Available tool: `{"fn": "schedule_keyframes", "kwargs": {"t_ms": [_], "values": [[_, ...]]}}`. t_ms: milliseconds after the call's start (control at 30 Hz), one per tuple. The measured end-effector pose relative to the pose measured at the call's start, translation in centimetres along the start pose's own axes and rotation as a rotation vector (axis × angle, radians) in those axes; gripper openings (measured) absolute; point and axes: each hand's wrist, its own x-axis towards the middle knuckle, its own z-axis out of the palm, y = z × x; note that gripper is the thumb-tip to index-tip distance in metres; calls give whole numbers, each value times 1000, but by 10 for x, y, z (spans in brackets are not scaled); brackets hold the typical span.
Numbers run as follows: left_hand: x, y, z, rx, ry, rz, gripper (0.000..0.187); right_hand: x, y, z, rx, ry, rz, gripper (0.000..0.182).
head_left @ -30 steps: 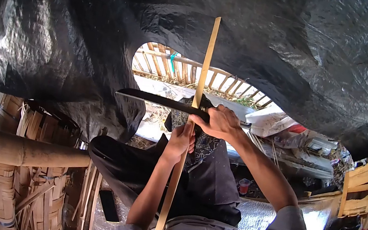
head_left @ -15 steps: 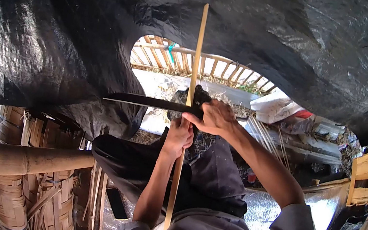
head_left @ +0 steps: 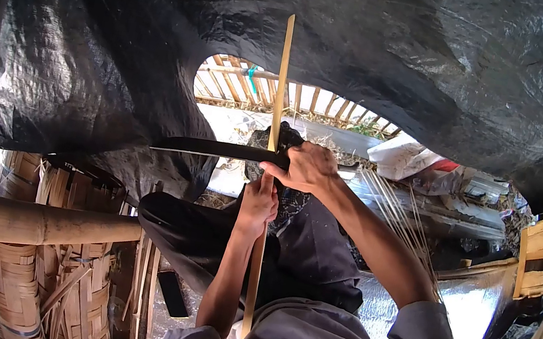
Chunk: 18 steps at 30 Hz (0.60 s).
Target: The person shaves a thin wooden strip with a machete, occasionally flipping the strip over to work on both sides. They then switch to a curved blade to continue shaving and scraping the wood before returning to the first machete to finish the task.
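Note:
A long pale bamboo strip [head_left: 283,77] runs upright through the middle of the view, its lower end near my body. My left hand [head_left: 258,205] is wrapped round it just below a large dark knife. The knife's blade [head_left: 210,148] points left and lies across the strip. My right hand [head_left: 309,169] grips the knife's handle, mostly hidden in the fingers, with the thumb reaching to the strip above my left hand. Dark, rough material [head_left: 288,136] shows behind the crossing of blade and strip.
Black plastic sheeting [head_left: 121,34] hangs ahead and to the left. A thick bamboo pole [head_left: 44,225] and woven baskets [head_left: 8,283] are at left, with a black phone [head_left: 172,294] nearby. Thin strips [head_left: 399,210] and a wooden crate [head_left: 541,255] lie at right.
The strip's top end has shifted left and slightly down. My right hand and the knife handle have moved a little left; my left hand stays closed round the strip.

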Motion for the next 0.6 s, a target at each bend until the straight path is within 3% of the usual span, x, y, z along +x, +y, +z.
{"fn": "schedule_keyframes", "kwargs": {"t_ms": [67,133,200,333,400,467,600], "values": [[1,3,-1,6,0,-16,41,-1,-1,1,-23,55,-27,75],[1,3,-3,-47,-20,-41,41,-2,-1,-8,-16,-56,-26,75],[3,5,-5,-118,-59,-68,40,-7,0,-12,-3,17,-94,75],[10,-3,-10,-169,-130,-76,41,-17,10,-12,-117,-72,-232,78],[10,-6,-8,-157,-123,-112,41,-12,16,-10,-132,-79,-218,75],[2,-1,-2,-118,-72,-101,40,-2,23,-13,-151,-12,-70,77],[7,-4,-7,-124,-88,-94,41,-7,20,-7,-104,-22,-105,78]]}}
